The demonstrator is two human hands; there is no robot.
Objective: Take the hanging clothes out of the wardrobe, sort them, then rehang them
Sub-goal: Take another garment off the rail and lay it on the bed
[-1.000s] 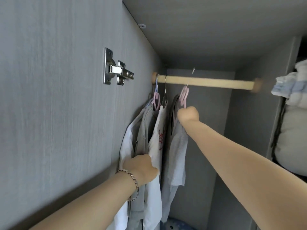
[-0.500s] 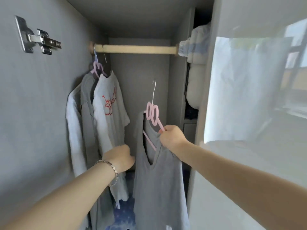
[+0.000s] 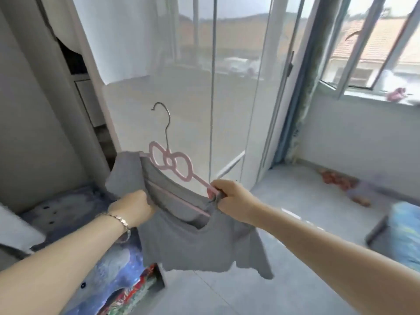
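A person's view down at their own two arms, holding a small shirt on a pink hanger [image 3: 169, 163] out in the room.

Far left of the hanger stands the grey side of the wardrobe [image 3: 29, 133], its inside mostly out of sight. Below and left of the hanger lies a patterned blue cloth [image 3: 109, 264].

Just left of and below the hanger, the left hand [image 3: 134, 206], with a bracelet [image 3: 118, 220] at the wrist, has its fingers curled tight round a bunch of the grey T-shirt [image 3: 200, 244] at one shoulder.

The T-shirt hangs from the hanger, clear of the wardrobe and off the rail, with its hem loose in the air. The hanger has a bow shape at its centre and its metal hook [image 3: 164, 119] points up, hooked on nothing.

At the hanger's right end, the right hand [image 3: 231, 196] is closed round the pink arm and the shirt's other shoulder.

Behind the hanger is a glossy door [image 3: 236, 98] showing reflections. Far right of it is an open window [image 3: 368, 48], and beneath it a grey floor [image 3: 284, 214].

This looks like the taking-out step, with one garment freed and sorting not yet begun. The next move probably calls for setting the shirt down somewhere flat, or sliding the hanger out through the neck. For that the left hand would hold the cloth firm while the right draws the hanger away.
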